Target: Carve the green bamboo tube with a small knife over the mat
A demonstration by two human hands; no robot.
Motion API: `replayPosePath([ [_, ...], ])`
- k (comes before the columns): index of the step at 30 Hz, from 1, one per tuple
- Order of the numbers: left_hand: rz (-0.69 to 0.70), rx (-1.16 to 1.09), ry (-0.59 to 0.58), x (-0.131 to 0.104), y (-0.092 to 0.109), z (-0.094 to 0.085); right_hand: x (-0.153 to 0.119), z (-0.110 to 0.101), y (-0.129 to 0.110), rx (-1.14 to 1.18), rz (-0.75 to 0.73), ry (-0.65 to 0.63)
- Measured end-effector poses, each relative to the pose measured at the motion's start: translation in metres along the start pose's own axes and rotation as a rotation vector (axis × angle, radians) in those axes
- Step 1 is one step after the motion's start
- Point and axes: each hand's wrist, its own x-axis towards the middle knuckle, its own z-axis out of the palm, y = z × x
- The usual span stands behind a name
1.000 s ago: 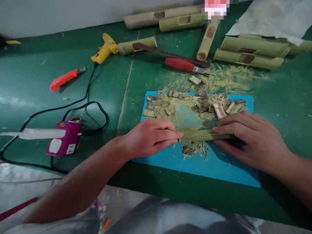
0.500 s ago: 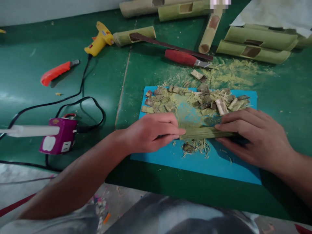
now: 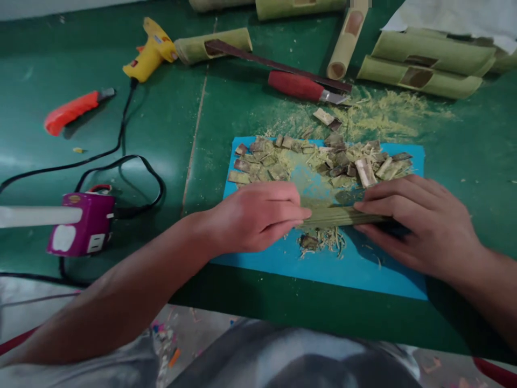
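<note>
Between my two hands lies a bundle of thin green bamboo strips [image 3: 333, 216], held level just above a blue sheet [image 3: 250, 262]. My left hand [image 3: 262, 216] pinches its left end between thumb and fingers. Around the right end, my right hand [image 3: 416, 223] is closed, thumb below and fingers on top; that end is partly hidden in the palm. Behind the bundle, cut bamboo chips [image 3: 343, 164] and pale sawdust cover the far part of the sheet. Fine shavings [image 3: 331, 242] and a dark chip lie in front of it.
A red-handled knife [image 3: 297, 86] and a long dark flat strip [image 3: 278, 67] lie beyond the sheet. Several bamboo tubes with cut openings [image 3: 440, 78] stand farther back. On the left are a yellow glue gun [image 3: 149, 51], an orange cutter [image 3: 75, 112] and a purple power adapter [image 3: 83, 223] with black cords.
The view has shifted slightly, so the table items sit a little higher and further left. Both hands keep their hold on the bamboo strips, nearly unmoved.
</note>
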Motion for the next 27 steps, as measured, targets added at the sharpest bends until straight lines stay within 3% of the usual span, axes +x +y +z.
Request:
replayPosePath([
  [27, 0.015, 0.011, 0.028, 0.0004, 0.0006, 0.0014, -0.0005, 0.0002, -0.0003, -0.02, 0.003, 0.0],
])
